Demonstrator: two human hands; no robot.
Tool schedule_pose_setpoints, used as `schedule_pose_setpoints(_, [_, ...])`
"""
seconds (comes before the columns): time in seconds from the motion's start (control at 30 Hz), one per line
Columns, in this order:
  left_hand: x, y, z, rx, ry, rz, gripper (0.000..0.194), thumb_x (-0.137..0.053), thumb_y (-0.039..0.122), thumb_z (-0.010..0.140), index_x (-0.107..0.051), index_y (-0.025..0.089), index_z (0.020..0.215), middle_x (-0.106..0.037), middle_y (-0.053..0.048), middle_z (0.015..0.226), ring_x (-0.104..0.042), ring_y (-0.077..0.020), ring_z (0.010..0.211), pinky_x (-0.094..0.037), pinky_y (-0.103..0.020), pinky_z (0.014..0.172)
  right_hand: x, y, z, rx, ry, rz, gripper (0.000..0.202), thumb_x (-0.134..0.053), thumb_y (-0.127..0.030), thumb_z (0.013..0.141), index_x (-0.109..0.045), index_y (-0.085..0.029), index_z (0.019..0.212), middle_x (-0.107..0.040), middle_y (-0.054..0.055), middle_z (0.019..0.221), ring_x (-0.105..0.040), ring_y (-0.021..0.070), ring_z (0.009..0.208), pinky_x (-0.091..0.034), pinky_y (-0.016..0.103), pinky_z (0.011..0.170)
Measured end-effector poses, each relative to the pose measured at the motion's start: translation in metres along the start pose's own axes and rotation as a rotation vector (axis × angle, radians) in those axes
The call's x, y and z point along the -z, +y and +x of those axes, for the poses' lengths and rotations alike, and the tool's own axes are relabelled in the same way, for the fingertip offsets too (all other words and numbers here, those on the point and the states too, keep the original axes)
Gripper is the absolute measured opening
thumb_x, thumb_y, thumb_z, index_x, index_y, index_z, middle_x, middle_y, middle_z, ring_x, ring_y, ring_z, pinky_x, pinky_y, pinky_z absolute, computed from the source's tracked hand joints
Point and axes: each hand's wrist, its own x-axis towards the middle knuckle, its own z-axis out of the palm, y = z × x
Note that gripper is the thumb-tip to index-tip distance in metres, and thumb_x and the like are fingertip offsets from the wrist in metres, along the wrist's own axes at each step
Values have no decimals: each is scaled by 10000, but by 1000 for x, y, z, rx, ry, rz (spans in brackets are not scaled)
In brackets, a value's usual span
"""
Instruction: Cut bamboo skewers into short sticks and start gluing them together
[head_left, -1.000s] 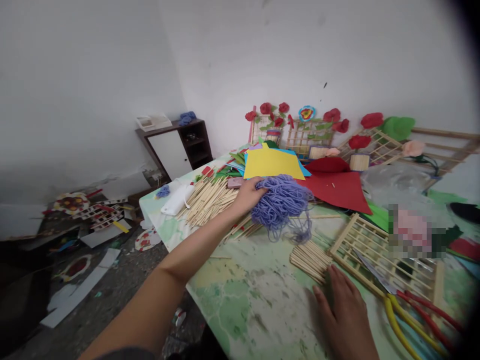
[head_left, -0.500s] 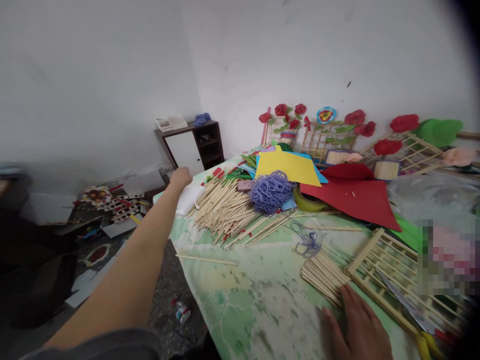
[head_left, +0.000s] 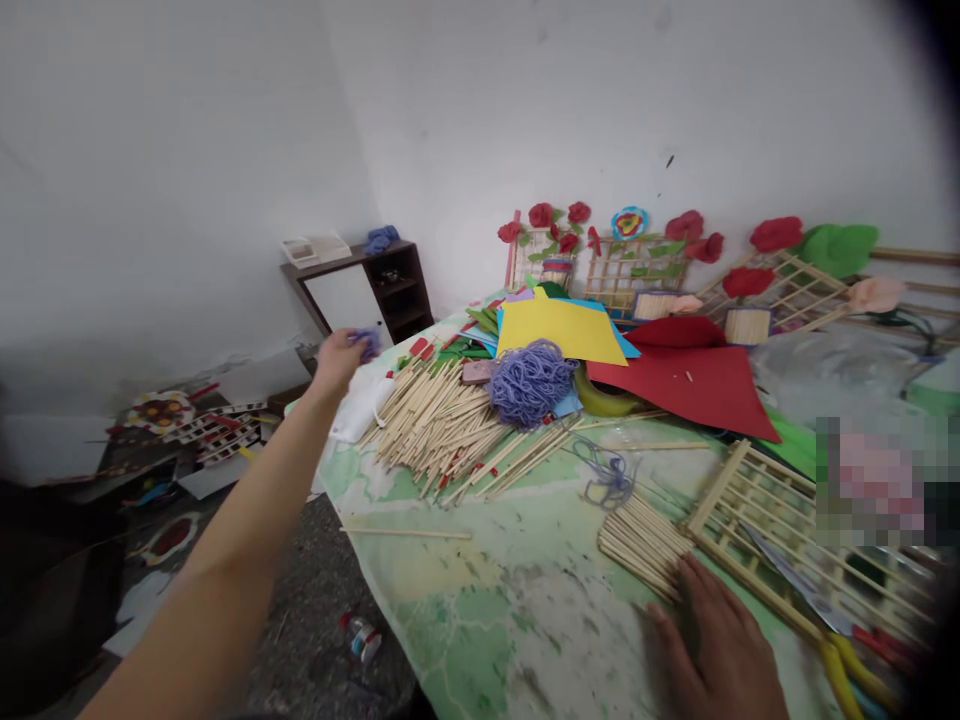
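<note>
At the far left corner of the table my left hand (head_left: 341, 352) is raised and closed on a small tuft of purple yarn (head_left: 367, 344). My right hand (head_left: 724, 640) lies on the cloth at the near right, fingers apart. Its fingertips are at the edge of a flat mat of thin wooden sticks (head_left: 645, 542); whether they press on it I cannot tell. A loose purple strand (head_left: 613, 482) trails from behind that mat. Farther back sits a big tangle of purple yarn (head_left: 532, 383) beside a heap of loose wooden sticks (head_left: 435, 420).
Right of the mat lies a wooden lattice (head_left: 780, 530) with scissors (head_left: 799, 580) on it. Yellow paper (head_left: 562, 330), red paper (head_left: 682, 385) and a tape roll (head_left: 604, 395) sit behind. Lattices with paper flowers (head_left: 637, 265) lean on the wall. A low cabinet (head_left: 345, 297) stands beyond.
My left hand has shifted a little left, and purple yarn now shows in its fingers. The whole view has turned slightly. My right hand stays beside the stick mat.
</note>
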Motion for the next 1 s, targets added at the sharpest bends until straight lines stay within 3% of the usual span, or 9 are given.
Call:
schedule_pose_setpoints(0.07, [-27, 34, -30, -39, -180, -359, 254, -459, 239, 852, -555, 110, 1049, -656, -65, 841, -575, -99, 632, -462, -216, 613, 5, -4, 1, -19, 50, 99, 541, -369, -468, 872, -473, -92, 1246, -532, 183, 1250, -459, 325, 1168, -386, 506, 954])
schedule_pose_setpoints(0.13, [-59, 68, -74, -48, -587, -726, 245, -565, 328, 785, -592, 128, 924, -633, -41, 744, -543, -101, 566, -441, -218, 563, 17, -13, 5, -43, 107, 222, 514, -420, -476, 859, -466, -151, 1254, -537, 153, 1249, -466, 310, 1168, -375, 501, 964])
schedule_pose_setpoints(0.2, [-89, 101, -123, -30, -871, -866, 256, -642, 374, 725, -596, 123, 742, -577, -12, 631, -509, -96, 542, -425, -219, 562, 34, -26, 15, -81, 131, 336, 447, -452, -438, 860, -486, -192, 1231, -557, 124, 1221, -495, 277, 1140, -395, 464, 950])
schedule_pose_setpoints(0.3, [-122, 145, -180, -114, -1081, -874, 309, -640, 418, 734, -615, 114, 682, -548, -10, 623, -484, -97, 578, -390, -214, 574, 59, -45, 37, -191, 73, 545, 401, -508, -421, 837, -527, -213, 1179, -611, 87, 1093, -577, 224, 971, -437, 404, 885])
schedule_pose_setpoints(0.43, [-152, 191, -214, -298, -1224, -836, 335, -664, 432, 711, -638, 103, 651, -552, -26, 681, -474, -108, 640, -364, -213, 582, 76, -48, 59, -408, 92, 937, 281, -572, -402, 797, -593, -192, 982, -626, 34, 850, -570, 160, 739, -468, 295, 679])
schedule_pose_setpoints(0.63, [-172, 204, -216, 76, -1207, -1100, 323, -683, 409, 717, -568, 115, 648, -458, 32, 541, -369, -41, 467, -273, -152, 448, 91, -13, 58, -611, 336, 1114, 201, -673, -358, 722, -602, -170, 720, -504, -38, 600, -423, 85, 561, -352, 207, 529])
schedule_pose_setpoints(0.8, [-173, 194, -187, 372, -969, -1382, 140, -582, 232, 830, -566, 126, 741, -487, 27, 588, -445, -35, 471, -351, -114, 449, 110, 13, 65, -821, 705, 1498, 158, -711, -228, 663, -608, -172, 770, -582, -22, 758, -533, 86, 677, -443, 201, 623])
schedule_pose_setpoints(0.9, [-170, 190, -162, 499, -786, -1527, 270, -398, 194, 922, -525, 129, 692, -541, -8, 637, -546, -72, 561, -457, -160, 530, 123, 29, 68, -943, 876, 1680, 85, -627, -121, 700, -582, -160, 762, -563, -25, 749, -540, 66, 630, -462, 188, 581])
schedule_pose_setpoints(1.0, [-161, 185, -135, 588, -729, -1589, 378, -286, 249, 955, -473, 138, 647, -566, -35, 653, -602, -122, 636, -501, -222, 558, 137, 46, 66, -999, 992, 1773, 93, -529, -62, 743, -547, -151, 763, -510, -37, 697, -515, 47, 566, -466, 182, 555])
